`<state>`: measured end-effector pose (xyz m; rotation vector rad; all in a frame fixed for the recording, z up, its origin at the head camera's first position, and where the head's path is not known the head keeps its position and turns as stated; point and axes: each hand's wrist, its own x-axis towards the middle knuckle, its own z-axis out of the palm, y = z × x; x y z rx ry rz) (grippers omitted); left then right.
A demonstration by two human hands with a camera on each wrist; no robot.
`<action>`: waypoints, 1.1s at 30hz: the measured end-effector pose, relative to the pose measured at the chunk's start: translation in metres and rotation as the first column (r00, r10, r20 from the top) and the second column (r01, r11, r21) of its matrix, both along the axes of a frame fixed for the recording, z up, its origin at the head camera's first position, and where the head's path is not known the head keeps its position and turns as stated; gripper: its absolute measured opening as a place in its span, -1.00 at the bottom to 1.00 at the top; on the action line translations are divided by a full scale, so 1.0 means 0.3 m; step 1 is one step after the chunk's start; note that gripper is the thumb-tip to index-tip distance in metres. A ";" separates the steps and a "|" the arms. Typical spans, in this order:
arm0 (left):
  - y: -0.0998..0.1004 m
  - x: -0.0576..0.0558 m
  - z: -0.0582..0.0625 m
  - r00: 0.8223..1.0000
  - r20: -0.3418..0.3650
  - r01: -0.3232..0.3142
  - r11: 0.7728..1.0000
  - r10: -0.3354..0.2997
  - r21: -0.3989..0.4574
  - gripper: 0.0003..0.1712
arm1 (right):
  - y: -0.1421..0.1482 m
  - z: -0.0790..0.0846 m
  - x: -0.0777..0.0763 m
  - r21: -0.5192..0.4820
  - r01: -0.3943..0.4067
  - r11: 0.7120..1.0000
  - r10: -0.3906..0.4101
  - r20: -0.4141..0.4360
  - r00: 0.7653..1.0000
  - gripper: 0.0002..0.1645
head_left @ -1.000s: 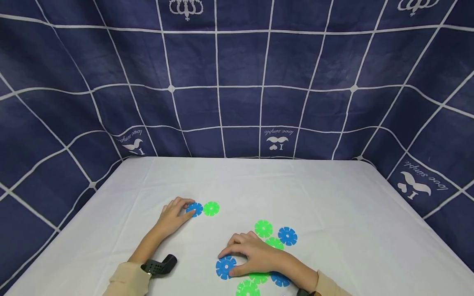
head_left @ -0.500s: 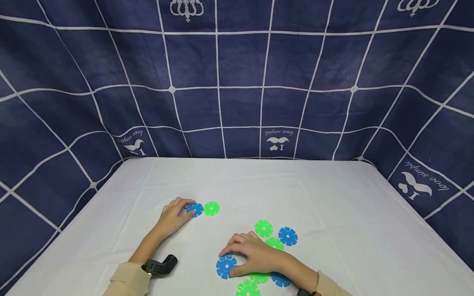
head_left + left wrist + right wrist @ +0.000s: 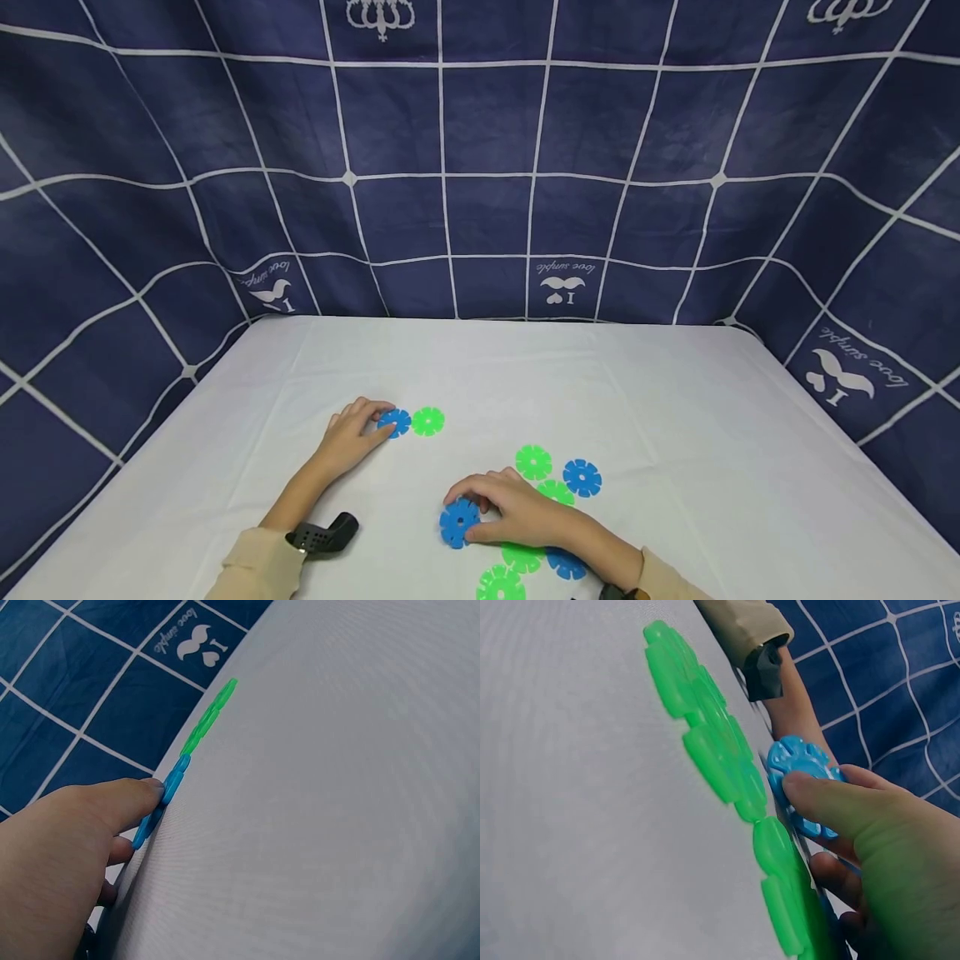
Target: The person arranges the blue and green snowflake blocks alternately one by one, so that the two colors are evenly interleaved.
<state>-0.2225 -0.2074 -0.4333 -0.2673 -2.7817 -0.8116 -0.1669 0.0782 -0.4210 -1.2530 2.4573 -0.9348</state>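
My left hand (image 3: 349,437) pinches a blue notched plastic disc (image 3: 400,422) between thumb and fingers at the left of the table. A green notched disc (image 3: 428,422) lies at its right edge; both appear flat in the left wrist view. Nearer the front, my right hand (image 3: 519,508) holds another blue notched disc (image 3: 454,527) by its edges, thumb on one side. In the right wrist view this blue disc (image 3: 804,759) is tilted up off the cloth. Part of it is hidden by the thumb, and its far fingers are partly out of sight.
Around my right forearm lie several more discs: green ones (image 3: 533,462) (image 3: 501,586) and blue ones (image 3: 582,477) (image 3: 566,565), some partly covered by the arm. White cloth (image 3: 675,400) covers the table. A dark blue checked curtain (image 3: 487,217) encloses the back and sides.
My right hand has tipped its blue disc up from the table and shifted it slightly away from the front. The left hand and its disc have stayed in place.
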 end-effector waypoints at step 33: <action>0.006 -0.005 -0.001 0.999 0.023 -0.029 1.000 0.029 -0.007 -0.59 | -0.069 0.153 -0.094 -0.245 0.239 0.939 -0.175 0.258 0.950 -0.63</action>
